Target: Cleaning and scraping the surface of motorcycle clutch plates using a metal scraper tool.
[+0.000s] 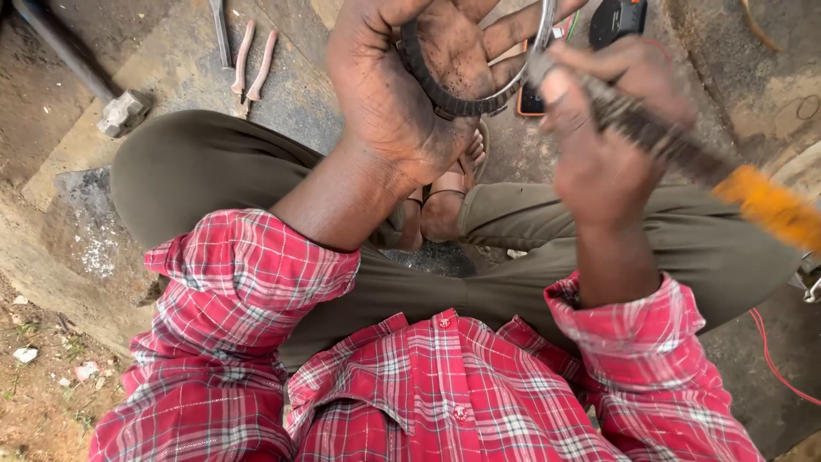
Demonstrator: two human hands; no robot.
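Head view: metal ring (479, 101) lies in left hand (410, 85).

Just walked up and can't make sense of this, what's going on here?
A person in a red plaid shirt sits cross-legged on the ground. The left hand holds up a toothed metal ring; the right hand presses a file with an orange handle to its rim. Pliers and a hammer lie on the ground.
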